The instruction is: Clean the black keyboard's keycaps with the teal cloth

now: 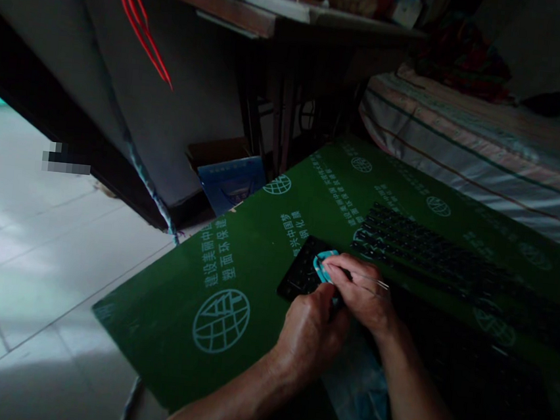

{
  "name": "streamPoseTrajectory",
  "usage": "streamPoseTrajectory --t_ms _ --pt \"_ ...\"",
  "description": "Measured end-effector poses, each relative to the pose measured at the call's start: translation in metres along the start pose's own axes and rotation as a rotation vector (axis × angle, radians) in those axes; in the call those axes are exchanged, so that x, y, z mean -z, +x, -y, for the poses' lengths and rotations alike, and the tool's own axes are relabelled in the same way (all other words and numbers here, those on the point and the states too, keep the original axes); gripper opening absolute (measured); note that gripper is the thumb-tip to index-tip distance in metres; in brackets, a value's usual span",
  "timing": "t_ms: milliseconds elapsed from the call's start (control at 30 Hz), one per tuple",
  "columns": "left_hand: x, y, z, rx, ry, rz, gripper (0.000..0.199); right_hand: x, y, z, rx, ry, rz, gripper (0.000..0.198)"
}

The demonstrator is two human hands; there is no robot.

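My right hand (361,290) is closed in a pinch around a thin metal tool (380,284) that looks like tweezers, its shiny end sticking out behind the fingers. Under those fingertips is a small turquoise oval piece (318,264) with a paler middle. It lies over a black panel (296,279) set with small dark parts. My left hand (311,328) is closed beside it, at the panel's near edge, touching my right hand. What the left fingers hold is hidden. A clear plastic bag or sheet (358,396) lies beneath my wrists.
A green printed board (250,260) serves as the work surface. Rows of small black parts (420,243) lie to the right. Beyond stand a dark table (258,20) with red cords (142,25), a blue box (233,179) and a bed (464,148).
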State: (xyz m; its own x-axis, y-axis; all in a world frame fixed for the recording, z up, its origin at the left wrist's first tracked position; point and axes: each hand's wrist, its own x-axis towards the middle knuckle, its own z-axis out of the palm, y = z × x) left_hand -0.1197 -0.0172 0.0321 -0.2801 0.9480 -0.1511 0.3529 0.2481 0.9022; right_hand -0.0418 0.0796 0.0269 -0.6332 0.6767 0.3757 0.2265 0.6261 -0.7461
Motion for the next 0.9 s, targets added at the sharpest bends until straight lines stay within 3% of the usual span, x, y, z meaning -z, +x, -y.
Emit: streamPoseTrajectory --t_ms 300,900 --pt "-0.002 0.001 0.006 -0.01 0.002 -0.004 0.008 -0.002 -0.001 -0.007 -0.001 -0.077 -0.023 0.02" --pt "-0.002 -0.003 0.006 -0.001 0.016 0.006 0.01 -0.004 -0.002 -0.011 -0.076 0.022 0.045 0.017"
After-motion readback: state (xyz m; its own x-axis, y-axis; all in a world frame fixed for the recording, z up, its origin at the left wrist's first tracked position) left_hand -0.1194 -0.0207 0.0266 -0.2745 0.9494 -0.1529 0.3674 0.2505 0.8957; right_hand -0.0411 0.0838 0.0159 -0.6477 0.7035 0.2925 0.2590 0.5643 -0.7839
